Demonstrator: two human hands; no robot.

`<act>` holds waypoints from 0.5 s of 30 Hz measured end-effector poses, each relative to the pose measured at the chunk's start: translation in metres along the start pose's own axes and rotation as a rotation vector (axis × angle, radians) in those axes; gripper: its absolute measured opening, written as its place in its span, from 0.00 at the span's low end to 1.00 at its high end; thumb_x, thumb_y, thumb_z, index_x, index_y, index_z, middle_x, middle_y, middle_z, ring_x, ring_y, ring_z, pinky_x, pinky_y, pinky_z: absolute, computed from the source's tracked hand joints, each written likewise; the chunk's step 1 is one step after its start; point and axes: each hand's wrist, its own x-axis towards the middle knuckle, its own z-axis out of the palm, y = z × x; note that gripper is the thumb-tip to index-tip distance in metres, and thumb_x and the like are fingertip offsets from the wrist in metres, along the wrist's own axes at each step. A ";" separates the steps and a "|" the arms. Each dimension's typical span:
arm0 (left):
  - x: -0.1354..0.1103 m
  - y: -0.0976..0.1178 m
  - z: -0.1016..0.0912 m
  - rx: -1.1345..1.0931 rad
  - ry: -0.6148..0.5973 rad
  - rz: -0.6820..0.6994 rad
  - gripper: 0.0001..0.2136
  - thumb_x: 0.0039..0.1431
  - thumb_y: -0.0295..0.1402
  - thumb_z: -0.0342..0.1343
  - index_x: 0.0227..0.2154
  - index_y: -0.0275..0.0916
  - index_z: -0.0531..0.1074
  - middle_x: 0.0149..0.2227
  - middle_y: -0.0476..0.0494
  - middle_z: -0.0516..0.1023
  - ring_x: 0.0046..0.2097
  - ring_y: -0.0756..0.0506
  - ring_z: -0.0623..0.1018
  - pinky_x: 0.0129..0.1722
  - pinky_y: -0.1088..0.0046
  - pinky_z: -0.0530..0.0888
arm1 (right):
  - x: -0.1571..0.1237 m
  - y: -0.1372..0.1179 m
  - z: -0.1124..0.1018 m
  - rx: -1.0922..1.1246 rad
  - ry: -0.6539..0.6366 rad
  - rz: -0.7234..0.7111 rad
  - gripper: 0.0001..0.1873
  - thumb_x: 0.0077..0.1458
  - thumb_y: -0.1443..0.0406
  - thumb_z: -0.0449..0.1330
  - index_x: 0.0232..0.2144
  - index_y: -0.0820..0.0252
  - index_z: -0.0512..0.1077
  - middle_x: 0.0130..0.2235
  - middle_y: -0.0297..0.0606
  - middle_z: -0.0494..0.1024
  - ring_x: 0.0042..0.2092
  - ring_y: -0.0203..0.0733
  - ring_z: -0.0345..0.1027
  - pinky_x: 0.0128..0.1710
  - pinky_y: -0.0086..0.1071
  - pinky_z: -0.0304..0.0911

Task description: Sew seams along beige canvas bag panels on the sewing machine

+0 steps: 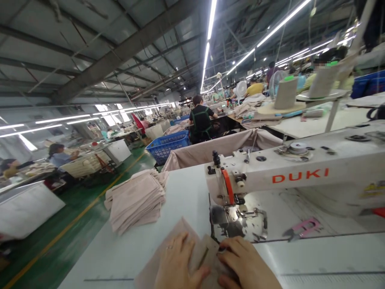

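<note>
A pinkish-beige fabric piece lies on the pale sewing table in front of the machine. My left hand rests flat on it with fingers apart and a ring on one finger. A narrow dark slit or strip shows on the cloth between my hands. My right hand has its fingers curled at the fabric's right side, with something small and dark at the fingertips that I cannot make out. Just beyond that hand is the white sewing machine, marked DUKI, and its metal needle plate.
Pink-handled thread snips lie on the machine bed. A stack of matching fabric pieces sits at the table's left edge. Behind stand a cloth-lined bin, a blue basket and thread cones. Several people work farther off.
</note>
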 end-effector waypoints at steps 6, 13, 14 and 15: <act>0.000 0.038 -0.011 -0.145 0.005 0.043 0.10 0.51 0.26 0.56 0.36 0.38 0.78 0.39 0.40 0.79 0.43 0.40 0.78 0.45 0.66 0.73 | -0.003 -0.008 -0.008 0.158 0.084 -0.011 0.07 0.54 0.74 0.64 0.33 0.57 0.75 0.43 0.36 0.77 0.47 0.44 0.68 0.49 0.36 0.63; -0.002 0.049 -0.056 -1.166 -0.155 -0.113 0.12 0.51 0.35 0.61 0.37 0.35 0.79 0.33 0.44 0.82 0.38 0.42 0.79 0.39 0.71 0.73 | 0.002 -0.037 -0.058 0.337 0.143 0.048 0.05 0.56 0.69 0.60 0.34 0.56 0.76 0.46 0.40 0.79 0.51 0.48 0.69 0.52 0.38 0.61; -0.004 0.050 -0.062 -1.253 -0.153 -0.133 0.14 0.51 0.38 0.64 0.38 0.35 0.79 0.33 0.43 0.82 0.39 0.42 0.80 0.40 0.70 0.74 | 0.003 -0.042 -0.066 0.358 0.117 0.084 0.05 0.57 0.68 0.60 0.34 0.56 0.76 0.42 0.38 0.80 0.47 0.46 0.71 0.49 0.36 0.62; -0.006 0.052 -0.068 -1.303 -0.147 -0.146 0.17 0.50 0.42 0.66 0.38 0.35 0.80 0.33 0.43 0.82 0.38 0.41 0.80 0.40 0.70 0.74 | 0.005 -0.047 -0.074 0.375 0.086 0.122 0.04 0.56 0.67 0.60 0.34 0.56 0.76 0.38 0.35 0.80 0.44 0.44 0.71 0.45 0.34 0.62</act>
